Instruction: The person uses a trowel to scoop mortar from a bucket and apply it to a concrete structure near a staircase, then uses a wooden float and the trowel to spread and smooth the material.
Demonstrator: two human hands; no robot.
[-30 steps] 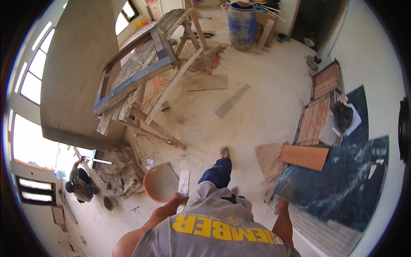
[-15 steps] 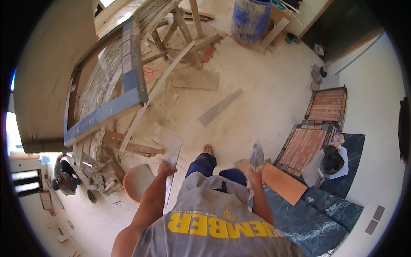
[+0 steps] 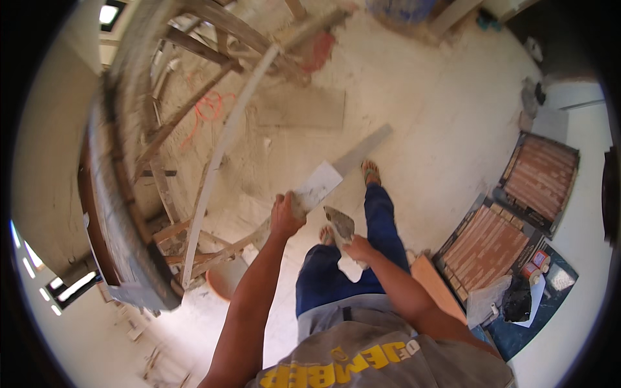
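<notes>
In front of me my left hand (image 3: 286, 216) grips a long, flat, pale strip (image 3: 322, 182); its upper face is smeared grey near my fingers. Its kind is not certain, though it looks like a cut tile piece. My right hand (image 3: 358, 248) is closed around the handle of a pointed trowel (image 3: 340, 222), whose grey blade points up and left toward the strip. Blade and strip appear slightly apart. Beyond the strip, a grey plank-like piece (image 3: 372, 143) lies on the floor. Below my left hand's level, an orange basin (image 3: 223, 279) is partly hidden by my forearm.
Wooden trestles and beams (image 3: 165, 139) fill the left, beside a dark-edged frame (image 3: 132, 258). An orange-red cord (image 3: 210, 105) lies among them. On the right are brick-patterned panels (image 3: 482, 242), bags (image 3: 517, 301) and an orange board (image 3: 436, 288). A blue barrel (image 3: 401, 10) stands far off.
Both hands have come up and closer together, bringing the strip and the trowel in front of me. One foot has stepped forward, and my view has shifted, with the frame now nearer on the left.
</notes>
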